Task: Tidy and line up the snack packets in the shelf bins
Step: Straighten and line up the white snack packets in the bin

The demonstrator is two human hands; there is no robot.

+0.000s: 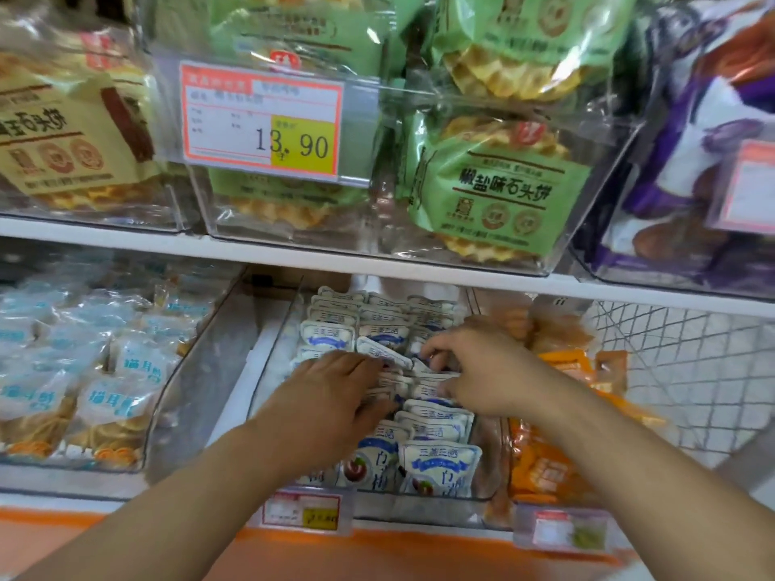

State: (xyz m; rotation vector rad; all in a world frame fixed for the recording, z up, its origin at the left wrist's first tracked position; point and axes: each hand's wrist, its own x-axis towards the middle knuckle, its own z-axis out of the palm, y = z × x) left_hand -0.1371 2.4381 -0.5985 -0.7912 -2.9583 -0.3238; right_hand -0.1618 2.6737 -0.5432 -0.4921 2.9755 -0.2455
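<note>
- The white-and-blue snack packets (440, 465) are kept in the clear bin (276, 329) on the lower shelf, directly under both hands.
- Beyond the hands and nearer than them, packets are seen already standing in rows.
- Between the hands, several packets lie tilted; this middle patch is judged unfinished.
- Packets are pinched by the right hand (482, 371); the left hand (335, 392) is curled onto packets, apparently gripping them.

White shelf board (293, 255) across the frame's middle, orange shelf edge (377, 551) along the bottom, white wire mesh (679, 371) at right.
</note>
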